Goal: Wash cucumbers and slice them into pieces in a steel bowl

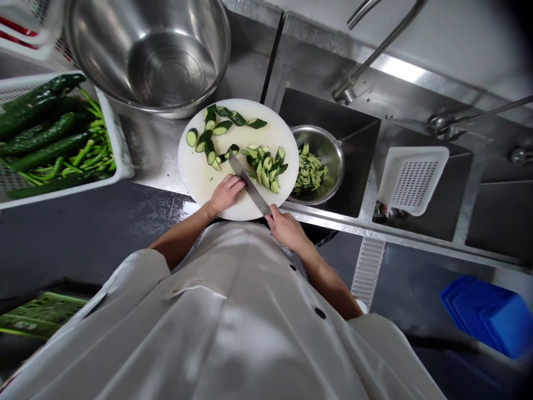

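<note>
My right hand [287, 226] is wrapped round the handle of a kitchen knife [255, 190], its blade angled up and left across the round white cutting board [195, 178]. Against the blade's left side rests my left hand [227, 193], fingers bent and together; whatever lies under them is hidden. Thin cucumber slices [266, 169] are heaped right of the blade. Thick slanted cucumber chunks [209, 144] lie along the board's far and left parts, one close to the knife tip. A metal bowl [336, 183] of sliced cucumber stands in the sink beside the board.
A large steel basin [166, 72] stands behind the board. At left, a white basket [123, 158] holds whole cucumbers [45, 125] and green peppers [94, 150]. A faucet [345, 91] rises behind the sinks. A white perforated basket [416, 178] sits at the right sink.
</note>
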Action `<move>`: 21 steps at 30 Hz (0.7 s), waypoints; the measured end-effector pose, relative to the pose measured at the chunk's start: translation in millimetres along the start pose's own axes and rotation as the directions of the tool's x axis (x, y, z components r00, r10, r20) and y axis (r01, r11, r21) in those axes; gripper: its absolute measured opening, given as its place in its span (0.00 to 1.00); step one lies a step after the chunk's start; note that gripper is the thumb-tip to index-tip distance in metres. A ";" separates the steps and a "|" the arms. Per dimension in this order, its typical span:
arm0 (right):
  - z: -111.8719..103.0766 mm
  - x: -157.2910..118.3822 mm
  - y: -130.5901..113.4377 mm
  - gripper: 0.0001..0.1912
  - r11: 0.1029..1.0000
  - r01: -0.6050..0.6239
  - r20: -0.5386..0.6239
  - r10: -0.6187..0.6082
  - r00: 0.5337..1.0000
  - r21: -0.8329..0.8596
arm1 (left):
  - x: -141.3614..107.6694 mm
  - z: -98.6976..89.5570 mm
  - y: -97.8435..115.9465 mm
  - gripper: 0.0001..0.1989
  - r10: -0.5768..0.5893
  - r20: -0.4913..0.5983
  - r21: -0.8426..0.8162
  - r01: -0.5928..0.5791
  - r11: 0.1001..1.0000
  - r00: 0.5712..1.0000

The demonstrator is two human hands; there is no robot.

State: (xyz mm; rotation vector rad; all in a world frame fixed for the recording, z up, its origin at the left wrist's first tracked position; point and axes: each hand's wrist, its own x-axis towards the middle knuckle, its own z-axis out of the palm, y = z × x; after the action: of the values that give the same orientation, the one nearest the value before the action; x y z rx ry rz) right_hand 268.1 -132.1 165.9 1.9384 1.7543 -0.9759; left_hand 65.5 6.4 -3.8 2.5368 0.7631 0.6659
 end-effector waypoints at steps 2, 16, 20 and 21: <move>-4.9 -14.0 6.0 0.23 1.000 -0.006 0.001 0.006 1.000 -0.016 | -0.1 -0.8 0.6 0.15 0.010 -0.010 0.020 -0.010 1.000 1.000; -3.1 -11.6 7.5 0.23 1.000 -0.023 0.028 0.023 0.999 0.012 | -0.8 2.2 -0.7 0.15 0.020 0.010 0.086 -0.021 0.996 1.000; -3.2 -12.1 9.2 0.23 0.999 -0.020 0.016 0.019 1.000 0.033 | -2.0 2.3 -0.5 0.14 0.008 0.009 0.075 -0.009 0.997 1.000; -3.0 -12.3 9.7 0.23 0.999 -0.019 0.014 0.019 1.000 0.040 | -2.3 2.2 -0.4 0.15 0.009 0.006 0.083 -0.009 0.997 1.000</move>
State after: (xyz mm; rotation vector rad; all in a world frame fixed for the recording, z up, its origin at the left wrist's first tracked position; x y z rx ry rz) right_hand 278.3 -140.7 174.7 1.9650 1.7182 -1.0228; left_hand 64.9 4.9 -6.5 2.6173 0.7935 0.6417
